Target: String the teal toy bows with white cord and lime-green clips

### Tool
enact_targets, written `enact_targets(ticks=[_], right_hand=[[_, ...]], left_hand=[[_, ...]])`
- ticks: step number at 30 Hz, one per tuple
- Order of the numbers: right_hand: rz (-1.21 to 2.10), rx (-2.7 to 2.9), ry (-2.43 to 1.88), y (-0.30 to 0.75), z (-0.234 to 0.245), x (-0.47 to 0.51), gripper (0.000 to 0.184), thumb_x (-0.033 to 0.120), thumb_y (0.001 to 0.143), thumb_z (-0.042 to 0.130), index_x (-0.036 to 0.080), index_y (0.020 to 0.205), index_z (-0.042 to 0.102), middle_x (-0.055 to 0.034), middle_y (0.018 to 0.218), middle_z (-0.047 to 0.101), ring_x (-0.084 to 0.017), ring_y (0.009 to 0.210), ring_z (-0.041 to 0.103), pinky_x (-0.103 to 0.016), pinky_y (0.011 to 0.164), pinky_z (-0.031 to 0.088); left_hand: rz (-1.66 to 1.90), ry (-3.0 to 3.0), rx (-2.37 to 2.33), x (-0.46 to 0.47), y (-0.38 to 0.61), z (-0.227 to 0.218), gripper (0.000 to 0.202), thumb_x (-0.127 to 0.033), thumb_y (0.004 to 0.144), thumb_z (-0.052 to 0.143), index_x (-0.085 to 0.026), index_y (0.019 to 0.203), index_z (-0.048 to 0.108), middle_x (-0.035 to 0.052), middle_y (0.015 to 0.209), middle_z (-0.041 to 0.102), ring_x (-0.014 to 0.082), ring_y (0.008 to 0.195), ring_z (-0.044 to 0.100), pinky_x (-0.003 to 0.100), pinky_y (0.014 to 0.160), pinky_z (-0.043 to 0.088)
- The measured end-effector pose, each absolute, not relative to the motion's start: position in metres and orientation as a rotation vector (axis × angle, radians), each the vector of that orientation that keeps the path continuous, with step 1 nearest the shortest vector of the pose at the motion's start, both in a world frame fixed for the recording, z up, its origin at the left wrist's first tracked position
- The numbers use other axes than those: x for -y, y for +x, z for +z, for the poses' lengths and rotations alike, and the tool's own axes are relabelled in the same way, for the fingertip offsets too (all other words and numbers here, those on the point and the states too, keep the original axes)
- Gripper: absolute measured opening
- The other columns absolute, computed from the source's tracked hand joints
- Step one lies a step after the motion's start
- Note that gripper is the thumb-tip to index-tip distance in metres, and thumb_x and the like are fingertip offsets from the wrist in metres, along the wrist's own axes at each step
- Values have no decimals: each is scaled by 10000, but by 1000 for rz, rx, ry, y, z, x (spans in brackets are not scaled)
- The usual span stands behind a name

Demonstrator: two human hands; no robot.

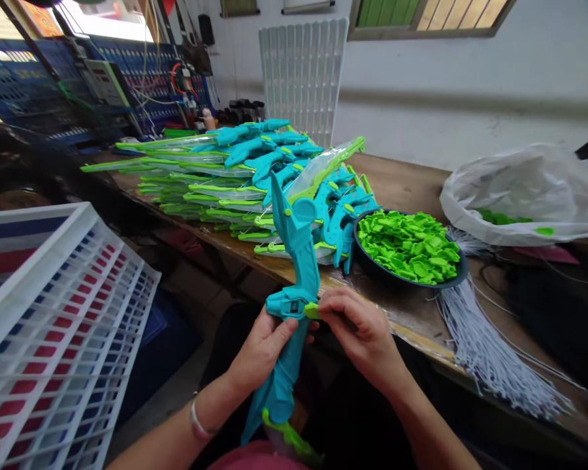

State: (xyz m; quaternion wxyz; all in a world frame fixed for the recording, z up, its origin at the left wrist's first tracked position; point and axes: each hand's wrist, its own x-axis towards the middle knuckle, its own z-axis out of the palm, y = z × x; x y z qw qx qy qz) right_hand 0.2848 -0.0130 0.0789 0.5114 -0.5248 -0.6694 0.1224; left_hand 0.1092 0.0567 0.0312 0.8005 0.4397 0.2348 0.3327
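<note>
My left hand is wrapped around the middle grip of a teal plastic toy bow that stands nearly upright in front of me, with a lime green tip at its lower end. My right hand pinches a small lime green plastic piece against the side of the bow's grip. A dark round bowl heaped with lime green pieces sits on the wooden table just beyond my right hand.
A large stack of teal and green toy bows lies on the table. White cords fan out to the right. A clear plastic bag sits at far right. White plastic crates stand at left and at the back.
</note>
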Motion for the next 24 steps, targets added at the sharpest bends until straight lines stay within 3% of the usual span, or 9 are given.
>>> enact_targets(ticks=[7,13,18,21,24], right_hand=[[171,1654,-1323,276,78,15,93,142,1013,589,224,1044,622,-41,992,644,-162,885,656,-265,755,548],[-212,1709,-1380,277,94,35,216,65,1014,526,221,1150,588,-77,1052,624,-173,927,655,-280,786,570],[-384,1783,-1521,279,115,64,277,39,990,522,218,1193,579,-92,1020,637,-195,921,666,-291,761,577],[-393,1824,-1541,275,109,79,315,2,965,533,206,1201,575,-97,1014,639,-197,947,661,-282,766,578],[-300,1745,-1643,275,91,93,301,22,980,539,216,1208,572,-94,1055,643,-185,941,666,-268,748,577]], left_hand=[[734,1002,-526,-52,121,40,418,-412,896,768,-197,1218,614,84,1184,721,206,920,727,311,760,631],[658,1099,-424,-73,128,59,376,-427,887,766,-173,1111,601,75,1020,748,212,863,736,319,741,611],[341,1237,-239,-98,126,76,350,-398,880,753,-170,1109,618,86,973,751,222,855,738,337,782,577],[187,1307,-169,-93,133,72,246,-300,864,729,-183,1049,618,39,953,718,183,822,696,319,789,564],[5,1401,-190,-77,143,57,163,-270,851,684,-189,962,595,11,905,673,157,736,650,270,671,543]])
